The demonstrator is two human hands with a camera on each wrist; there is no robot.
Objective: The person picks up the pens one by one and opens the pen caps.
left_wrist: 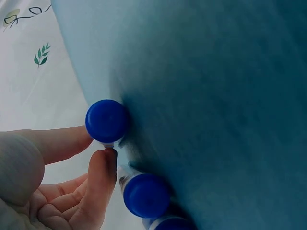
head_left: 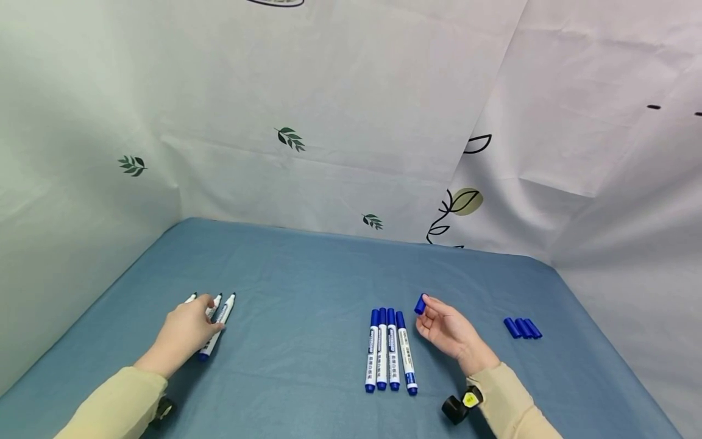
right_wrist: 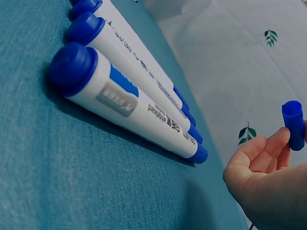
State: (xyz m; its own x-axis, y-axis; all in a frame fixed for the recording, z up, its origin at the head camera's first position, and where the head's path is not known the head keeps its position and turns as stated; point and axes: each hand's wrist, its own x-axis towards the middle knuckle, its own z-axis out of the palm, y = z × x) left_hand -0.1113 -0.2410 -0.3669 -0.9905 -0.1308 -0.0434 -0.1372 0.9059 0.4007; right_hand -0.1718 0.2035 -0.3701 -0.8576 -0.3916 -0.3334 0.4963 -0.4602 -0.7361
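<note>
My left hand (head_left: 183, 332) is over a group of uncapped whiteboard markers at the left, thumb and forefinger pinching the rightmost marker (head_left: 223, 317). In the left wrist view the blue end (left_wrist: 108, 121) of that marker shows at the fingertips, and two more blue ends (left_wrist: 146, 195) lie below it. My right hand (head_left: 450, 329) holds a small blue marker cap (head_left: 420, 303) between thumb and fingertips, raised above the cloth. The same cap (right_wrist: 293, 125) stands upright in the right wrist view.
Several capped blue whiteboard markers (head_left: 382, 350) lie side by side in the middle, just left of the right hand. Three loose blue caps (head_left: 523, 328) lie at the right. A blue cloth (head_left: 296, 305) covers the table, with a pale patterned curtain (head_left: 340, 122) behind.
</note>
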